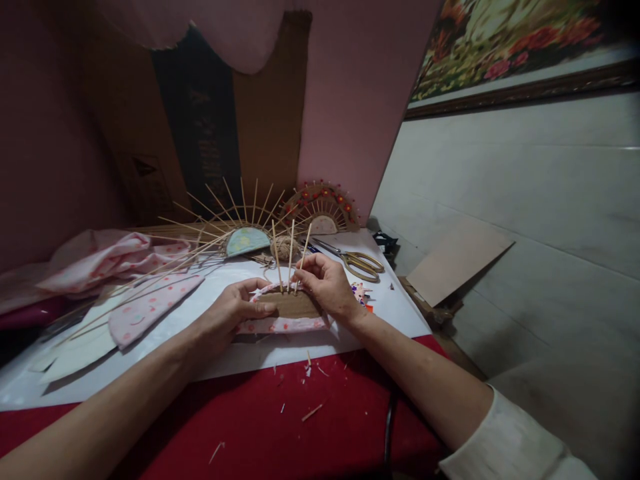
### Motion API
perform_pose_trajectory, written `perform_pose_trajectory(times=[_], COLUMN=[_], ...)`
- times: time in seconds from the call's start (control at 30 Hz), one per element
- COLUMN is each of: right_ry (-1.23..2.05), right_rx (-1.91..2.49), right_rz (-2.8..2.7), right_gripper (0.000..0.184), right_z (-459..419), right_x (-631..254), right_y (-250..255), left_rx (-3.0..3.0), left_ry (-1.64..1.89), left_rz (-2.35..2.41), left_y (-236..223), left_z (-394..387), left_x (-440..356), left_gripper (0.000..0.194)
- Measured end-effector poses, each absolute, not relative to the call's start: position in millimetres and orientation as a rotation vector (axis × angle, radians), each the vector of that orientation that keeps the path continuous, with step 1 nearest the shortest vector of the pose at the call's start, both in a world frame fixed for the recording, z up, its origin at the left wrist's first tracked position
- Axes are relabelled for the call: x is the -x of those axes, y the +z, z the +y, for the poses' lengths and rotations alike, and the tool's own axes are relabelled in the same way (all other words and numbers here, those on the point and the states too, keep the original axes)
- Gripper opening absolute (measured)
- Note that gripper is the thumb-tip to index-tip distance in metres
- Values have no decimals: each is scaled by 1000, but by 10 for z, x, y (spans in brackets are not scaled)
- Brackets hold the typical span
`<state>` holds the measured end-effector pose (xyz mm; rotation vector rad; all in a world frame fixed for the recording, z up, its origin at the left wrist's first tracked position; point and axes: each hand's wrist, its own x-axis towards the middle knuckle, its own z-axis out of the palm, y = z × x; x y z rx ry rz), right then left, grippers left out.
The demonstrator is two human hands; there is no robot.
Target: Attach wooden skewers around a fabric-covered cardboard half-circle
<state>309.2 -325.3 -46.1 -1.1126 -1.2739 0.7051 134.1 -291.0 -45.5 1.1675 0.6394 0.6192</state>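
Note:
A cardboard half-disc (290, 305) edged with pink dotted cloth is held up above the white sheet. My left hand (235, 310) grips its left end, thumb on the brown face. Several thin wooden sticks stand up from its top edge; the middle stick (291, 253) leans slightly right. My right hand (325, 283) is closed, with thumb and forefinger pinching the rightmost stick (305, 247) near the cardboard's top. Whether that stick's lower end is fixed to the cardboard I cannot tell.
Behind stand a half-disc with teal cloth (249, 241) and radiating sticks, a finished-looking fan (324, 207) with red beads, and a twine ball (285, 248). Scissors (363, 263) lie right. Dotted cloth (120, 263) and long sticks lie left; scraps (313, 413) dot the red cloth.

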Motion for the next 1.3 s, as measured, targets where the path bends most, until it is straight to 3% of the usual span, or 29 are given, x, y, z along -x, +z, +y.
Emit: perform_pose_trajectory(times=[1.3], right_ry=[718], right_rx=[1121], right_rz=[-1268], right_gripper=[8], right_z=[-3246], right_x=[-3094], right_y=[-460], left_rx=[-1180], left_ry=[617], left_rz=[657], left_y=[-482], left_z=[-2898], left_x=[-1338], left_gripper=[32])
